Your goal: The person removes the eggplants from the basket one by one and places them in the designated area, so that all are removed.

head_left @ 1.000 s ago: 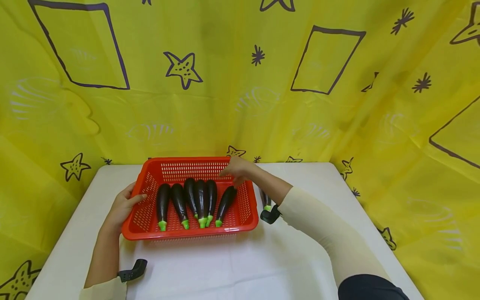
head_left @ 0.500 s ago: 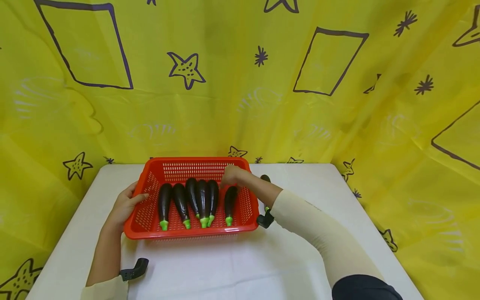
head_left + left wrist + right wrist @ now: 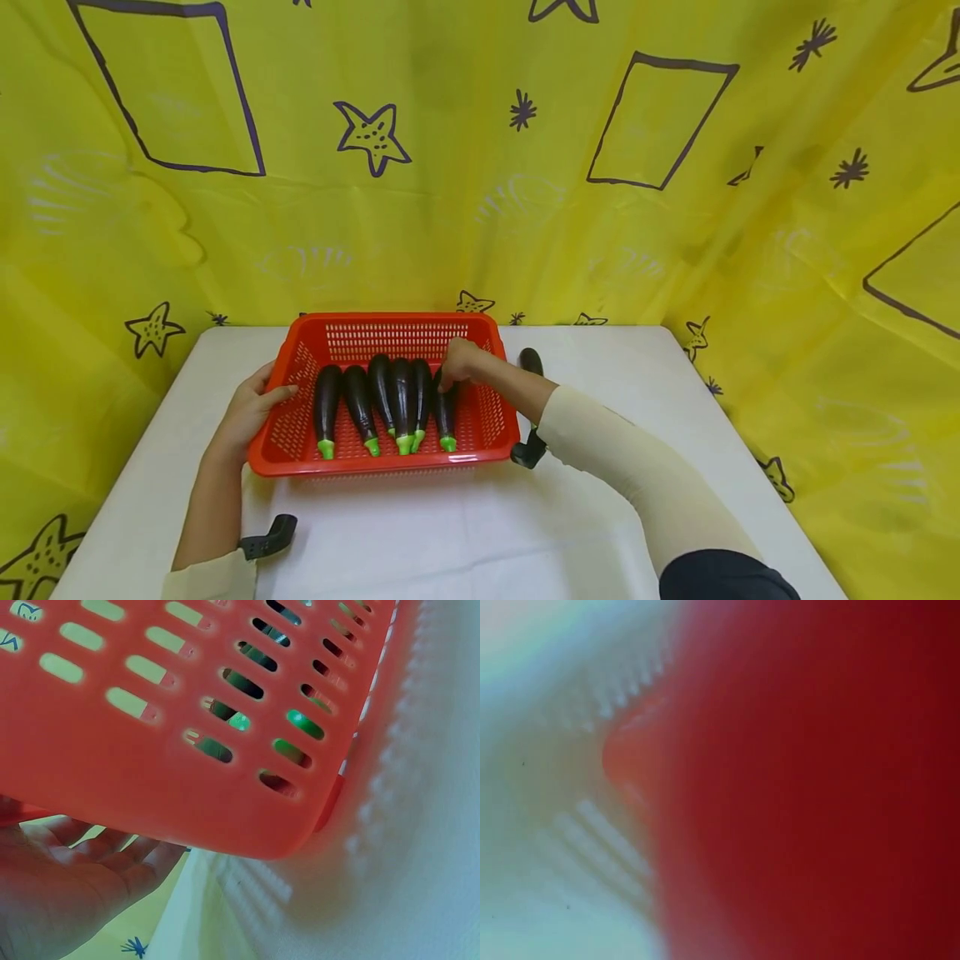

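In the head view a red plastic basket [image 3: 480, 417] with slotted walls holds several dark purple eggplants [image 3: 327, 408] with green stem ends, side by side. My left hand [image 3: 247, 408] grips the basket's left rim, its thumb over the edge. In the left wrist view that hand [image 3: 82, 877] lies against the basket's outer wall [image 3: 187, 787]. Inside the basket's right part, my right hand [image 3: 463, 364] holds the far end of the rightmost eggplant [image 3: 447, 421], partly covering it. The right wrist view shows only the blurred red basket [image 3: 817, 780], no hand.
Another eggplant [image 3: 531, 361] lies on the white table [image 3: 600, 358] to the right of the basket, partly behind my right forearm. A yellow curtain [image 3: 435, 217] with drawn stars hangs behind the table and along its sides.
My right hand has come down from the basket's back right corner onto the rightmost eggplant. That eggplant has straightened and shifted left toward the others. The left hand has stayed on the rim.
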{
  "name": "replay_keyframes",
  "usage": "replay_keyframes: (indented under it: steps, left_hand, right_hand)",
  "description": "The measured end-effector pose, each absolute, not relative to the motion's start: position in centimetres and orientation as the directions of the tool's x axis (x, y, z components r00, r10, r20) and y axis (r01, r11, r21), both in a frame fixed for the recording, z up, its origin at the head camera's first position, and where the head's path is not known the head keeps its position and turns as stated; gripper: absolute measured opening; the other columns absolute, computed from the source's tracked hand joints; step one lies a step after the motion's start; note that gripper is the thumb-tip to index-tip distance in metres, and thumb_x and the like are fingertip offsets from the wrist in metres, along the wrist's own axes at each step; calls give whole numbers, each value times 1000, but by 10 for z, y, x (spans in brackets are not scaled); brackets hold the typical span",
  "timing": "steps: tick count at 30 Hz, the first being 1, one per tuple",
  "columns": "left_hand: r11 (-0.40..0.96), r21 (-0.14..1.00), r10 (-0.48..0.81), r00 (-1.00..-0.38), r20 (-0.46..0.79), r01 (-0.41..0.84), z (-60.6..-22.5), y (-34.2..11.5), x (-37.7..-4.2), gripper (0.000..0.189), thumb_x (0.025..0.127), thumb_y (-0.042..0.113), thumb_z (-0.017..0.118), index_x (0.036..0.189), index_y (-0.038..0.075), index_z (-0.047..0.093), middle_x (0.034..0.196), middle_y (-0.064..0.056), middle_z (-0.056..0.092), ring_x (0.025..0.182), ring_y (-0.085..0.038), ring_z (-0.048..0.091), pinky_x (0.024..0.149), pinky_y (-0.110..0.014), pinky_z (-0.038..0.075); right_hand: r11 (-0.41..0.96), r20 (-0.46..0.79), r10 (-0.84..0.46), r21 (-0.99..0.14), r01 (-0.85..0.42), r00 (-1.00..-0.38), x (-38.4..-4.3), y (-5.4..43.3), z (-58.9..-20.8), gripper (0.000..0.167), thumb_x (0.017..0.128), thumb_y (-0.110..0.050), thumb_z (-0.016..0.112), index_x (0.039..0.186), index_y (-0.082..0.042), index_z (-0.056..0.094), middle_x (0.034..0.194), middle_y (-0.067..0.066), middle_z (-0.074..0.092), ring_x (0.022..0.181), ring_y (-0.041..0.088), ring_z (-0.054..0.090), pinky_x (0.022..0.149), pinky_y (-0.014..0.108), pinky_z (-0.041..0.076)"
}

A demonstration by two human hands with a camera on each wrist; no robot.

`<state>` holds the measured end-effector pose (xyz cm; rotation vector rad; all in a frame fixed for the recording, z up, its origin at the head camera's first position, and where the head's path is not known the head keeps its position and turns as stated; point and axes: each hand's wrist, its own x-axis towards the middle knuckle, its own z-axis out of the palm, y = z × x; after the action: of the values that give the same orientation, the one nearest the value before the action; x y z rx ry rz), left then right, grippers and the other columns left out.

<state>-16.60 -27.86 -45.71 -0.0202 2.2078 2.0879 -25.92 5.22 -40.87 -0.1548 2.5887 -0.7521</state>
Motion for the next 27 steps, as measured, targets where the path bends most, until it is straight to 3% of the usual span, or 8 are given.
replay_keyframes:
  steps: [5,9,15,22,27]
  left_hand:
    - [59,995,62,-994,-89,-85,-456,-279,-164,64,107,10,54,162,-3,25,124,2,58,97,-6,67,81,-27,60]
    - [58,994,63,-993,-97,-93,-456,-280,-163,64,107,11,54,163,-2,25,125,1,58,97,-6,67,82,-28,61]
    - [65,993,65,-993,-101,-97,-456,-280,-163,64,107,10,53,163,-2,25,126,1,58,97,-6,67,82,-28,61]
    - [56,994,69,-993,-94,-90,-454,-279,-165,63,107,11,54,162,-2,26,126,0,57,98,-6,67,82,-28,61]
    - [72,993,68,-992,-101,-97,-455,-278,-165,64,107,11,53,163,-2,25,129,-4,56,97,-5,67,82,-29,61]
  right_hand:
    - [734,-393,-275,-675,72,-877,-260,54,-411,37,81,6,86,115,8,71,99,15,66,81,22,62,76,33,60]
    - [632,-434,-309,-759,159,-846,-262,55,-412,43,84,10,82,124,9,65,101,17,63,79,22,62,83,38,62]
    - [562,-478,-348,-795,228,-807,-265,55,-408,42,86,11,79,124,8,62,103,17,63,82,22,64,89,40,61]
    - [524,-487,-353,-810,263,-799,-270,56,-402,37,86,14,78,118,7,60,103,20,62,82,24,68,87,41,62]
    - [514,-502,-348,-809,287,-792,-274,56,-397,39,87,15,76,120,6,59,105,21,61,83,25,69,93,45,59]
